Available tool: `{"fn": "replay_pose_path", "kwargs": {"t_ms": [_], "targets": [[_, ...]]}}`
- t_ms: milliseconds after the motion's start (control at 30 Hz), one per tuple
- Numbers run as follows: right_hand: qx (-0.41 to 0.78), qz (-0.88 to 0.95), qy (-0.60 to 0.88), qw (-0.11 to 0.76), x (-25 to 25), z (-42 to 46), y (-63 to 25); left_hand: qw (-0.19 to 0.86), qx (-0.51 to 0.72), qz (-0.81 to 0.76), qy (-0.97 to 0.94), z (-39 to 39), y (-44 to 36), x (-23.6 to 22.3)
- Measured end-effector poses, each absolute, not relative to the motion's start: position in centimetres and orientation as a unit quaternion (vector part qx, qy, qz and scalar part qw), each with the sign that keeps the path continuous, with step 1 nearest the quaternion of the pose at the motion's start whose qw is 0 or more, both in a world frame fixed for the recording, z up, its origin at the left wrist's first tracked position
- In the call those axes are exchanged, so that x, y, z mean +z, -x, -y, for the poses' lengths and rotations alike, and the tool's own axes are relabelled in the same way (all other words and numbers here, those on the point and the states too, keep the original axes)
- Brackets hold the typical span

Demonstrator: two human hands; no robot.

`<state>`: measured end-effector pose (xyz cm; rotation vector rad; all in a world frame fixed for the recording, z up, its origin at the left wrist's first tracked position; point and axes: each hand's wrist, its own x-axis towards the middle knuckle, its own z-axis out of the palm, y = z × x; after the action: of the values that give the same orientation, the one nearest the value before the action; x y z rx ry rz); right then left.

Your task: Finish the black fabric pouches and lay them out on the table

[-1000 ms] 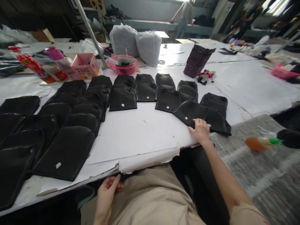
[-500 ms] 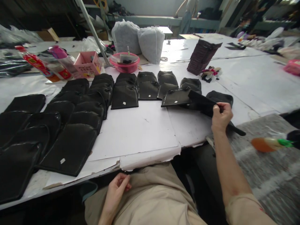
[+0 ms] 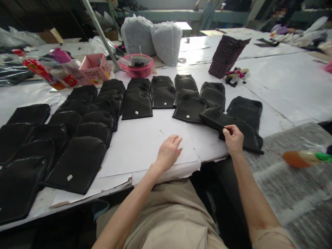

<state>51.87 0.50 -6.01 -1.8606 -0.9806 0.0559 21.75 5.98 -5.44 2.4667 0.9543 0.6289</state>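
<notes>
Many flat black pouches lie in overlapping rows across a white paper-covered table (image 3: 145,145). My right hand (image 3: 233,139) pinches the near edge of one black pouch (image 3: 220,119) at the right end of the row, close to the table's edge. My left hand (image 3: 169,151) rests over the bare white paper in the middle, fingers stretched out and holding nothing. Some pouches, like a black pouch (image 3: 137,105) further back, carry a small white tag.
At the back stand a pink bowl (image 3: 136,71), a pink box (image 3: 94,69), red-labelled bottles (image 3: 41,72), two grey sacks (image 3: 153,39) and a dark stack (image 3: 226,56). An orange and green object (image 3: 304,158) lies to the right. People stand in the far background.
My left hand rose from my lap onto the white paper. My right hand lifted a pouch at the right, then brought it down again, still pinching its edge.
</notes>
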Motion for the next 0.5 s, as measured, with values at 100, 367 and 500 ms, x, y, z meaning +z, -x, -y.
{"fn": "replay_pose_path", "kwargs": {"t_ms": [100,367,500], "targets": [[0.027,0.39,0.766,0.51,-5.8,-0.6,-52.1,0.123,0.185,-0.322,-0.92,-10.5,-28.4,-7.0],[0.055,0.273,0.681,0.677,-5.9,-1.1,-53.1,0.058,0.156,-0.345,-0.924,-14.3,-33.7,-9.1],[0.042,0.229,0.638,0.734,-5.8,-2.2,-54.3,0.05,0.149,-0.344,-0.926,-14.1,-33.5,-9.2]]}}
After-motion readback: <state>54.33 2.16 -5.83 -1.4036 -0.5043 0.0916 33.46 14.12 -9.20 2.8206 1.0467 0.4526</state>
